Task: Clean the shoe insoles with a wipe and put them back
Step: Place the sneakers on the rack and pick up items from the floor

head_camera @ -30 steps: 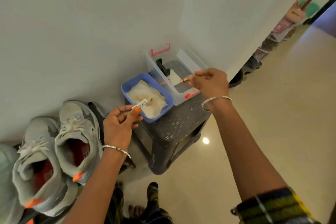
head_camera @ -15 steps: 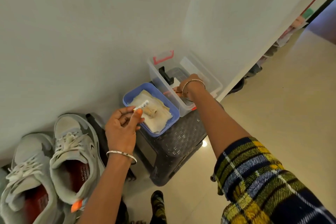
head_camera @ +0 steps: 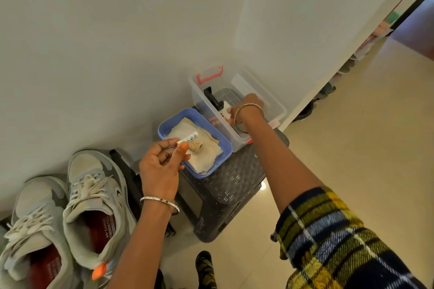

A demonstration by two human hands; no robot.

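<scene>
Two grey sneakers stand at the lower left, the right sneaker (head_camera: pixel 94 206) and the left sneaker (head_camera: pixel 30 225), each with a red insole (head_camera: pixel 101 225) showing inside. My left hand (head_camera: pixel 162 166) pinches a small white labelled tube (head_camera: pixel 189 138) between thumb and fingers, over a blue tray (head_camera: pixel 169 122) that holds a cream cloth wipe (head_camera: pixel 199 148). My right hand (head_camera: pixel 246 107) reaches down into a clear plastic box (head_camera: pixel 279 110); its fingers are hidden from me behind the wrist.
Tray and box sit on a dark woven stool (head_camera: pixel 234 185) against the white wall. A black object (head_camera: pixel 212 98) stands inside the box, which has a red latch (head_camera: pixel 210 74). Beige tiled floor (head_camera: pixel 352 124) stretches to the right. More shoes (head_camera: pixel 305 110) lie past the wall corner.
My right hand went from above the clear box down into it. My left hand kept the tube by the blue tray. The view shifted slightly.
</scene>
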